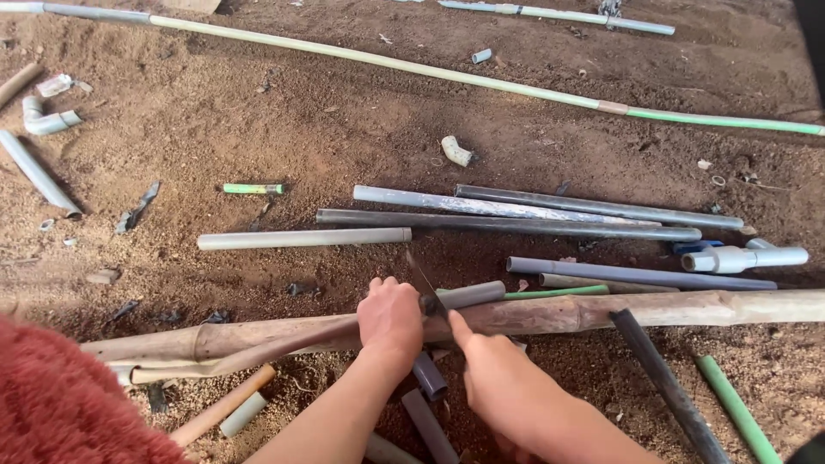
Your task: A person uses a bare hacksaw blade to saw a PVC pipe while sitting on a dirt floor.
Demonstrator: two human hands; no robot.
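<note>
My left hand (391, 322) is closed around a short grey pipe (471, 295) where it rests across a long wooden log (687, 308) lying on the dirt. My right hand (483, 359) pinches a thin dark saw blade (419, 279). The blade stands slanted, its edge against the pipe just right of my left fist. More grey pipe (428, 376) shows below the log, between my two forearms. Whether it is the same piece is hidden by my hands.
Several grey pipes (516, 225) lie side by side beyond the log, with a pale one (301, 238) to their left. A long pale green pipe (387, 60) crosses the far ground. A white fitting (743, 258) lies right, an elbow (455, 151) mid-ground, red fuzzy fabric (60, 404) bottom left.
</note>
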